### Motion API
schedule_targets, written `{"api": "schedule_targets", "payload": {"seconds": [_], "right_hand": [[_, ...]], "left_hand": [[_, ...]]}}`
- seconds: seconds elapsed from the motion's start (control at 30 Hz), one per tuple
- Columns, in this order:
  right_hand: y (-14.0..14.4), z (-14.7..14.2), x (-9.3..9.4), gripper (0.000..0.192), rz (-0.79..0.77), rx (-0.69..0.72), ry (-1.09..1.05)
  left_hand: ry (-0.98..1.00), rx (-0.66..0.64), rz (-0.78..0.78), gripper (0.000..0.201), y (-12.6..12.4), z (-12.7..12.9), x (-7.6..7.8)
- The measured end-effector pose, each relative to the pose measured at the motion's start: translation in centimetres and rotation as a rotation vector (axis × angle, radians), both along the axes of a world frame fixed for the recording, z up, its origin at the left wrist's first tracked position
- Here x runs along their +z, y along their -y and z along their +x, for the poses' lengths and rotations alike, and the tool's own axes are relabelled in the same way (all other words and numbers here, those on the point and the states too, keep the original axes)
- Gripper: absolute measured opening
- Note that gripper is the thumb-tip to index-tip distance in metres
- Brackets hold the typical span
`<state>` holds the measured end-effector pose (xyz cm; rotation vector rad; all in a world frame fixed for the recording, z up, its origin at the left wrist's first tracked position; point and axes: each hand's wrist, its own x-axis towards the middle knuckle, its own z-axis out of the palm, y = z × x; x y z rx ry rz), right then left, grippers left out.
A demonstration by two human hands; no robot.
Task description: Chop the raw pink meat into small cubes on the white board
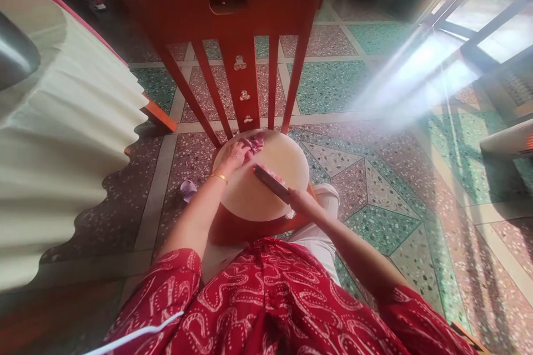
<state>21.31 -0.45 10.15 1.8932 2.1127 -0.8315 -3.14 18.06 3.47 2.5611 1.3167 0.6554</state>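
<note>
On the board, the left hand grasps the meat under curled fingers. The right hand clenches a knife, blade beside cut pieces.

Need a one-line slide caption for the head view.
Left hand on meat, right hand holding a knife, over a round board on a red chair.
</note>
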Motion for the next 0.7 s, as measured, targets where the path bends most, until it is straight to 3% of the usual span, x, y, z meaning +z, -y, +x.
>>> {"api": "schedule_targets", "payload": {"seconds": [0.1,0.2,0.37,0.47,0.53,0.6,0.7], "right_hand": [[0.2,0.7,-0.5,0.025,0.001,-0.020,0.005],[0.6,0.6,-0.6,0.025,-0.005,-0.022,0.034],[1.0,0.2,0.0,0.026,0.040,0.025,0.053],[1.3,-0.3,0.1,0.025,0.031,0.034,0.090],[1.5,-0.8,0.2,0.024,0.014,0.035,0.120],[1.9,-1.2,0.3,0.024,0.011,0.034,0.146],[2.4,-1.6,0.8,0.023,0.032,0.046,0.173]], "left_hand": [[0.076,0.149,-0.021,0.004,-0.1,0.6,-0.4],[0.314,0.265,-0.146,0.016,1.6,0.2,0.1],[0.789,0.402,-0.619,0.033,8.0,-2.5,1.5],[0.725,0.430,-0.819,0.037,11.8,-3.1,1.4],[0.526,0.476,-0.754,0.035,13.6,-2.4,0.9],[0.311,0.476,-0.579,0.038,15.0,-1.0,0.3],[0.186,0.350,-0.310,0.045,16.9,1.1,-0.3]]}}
